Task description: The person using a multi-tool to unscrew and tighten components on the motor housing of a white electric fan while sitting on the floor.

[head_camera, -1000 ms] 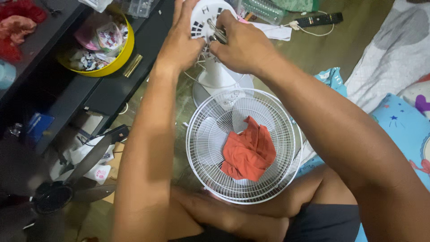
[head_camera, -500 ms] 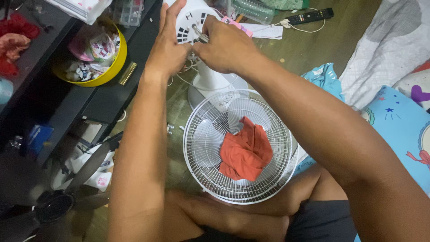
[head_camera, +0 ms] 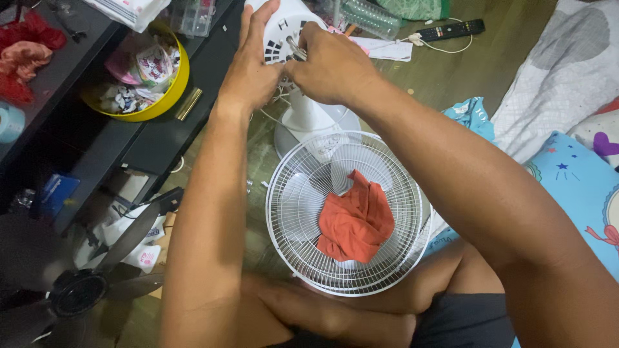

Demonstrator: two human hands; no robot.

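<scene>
Head view: both hands on the white vented fan motor housing, left hand cupping its side, right hand pinching wires; white wire fan guard holding an orange cloth lies below the wrists.

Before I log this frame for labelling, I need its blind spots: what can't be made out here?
All in the head view:
- Left hand and right hand cover the white fan motor housing; its top is cut off by the upper edge.
- The thin metal tool: its tip is hidden by the right fingers.
- The fan grille centre is hidden under the orange cloth.
- The dark fan blade, lower left, lies in shadow.
</scene>
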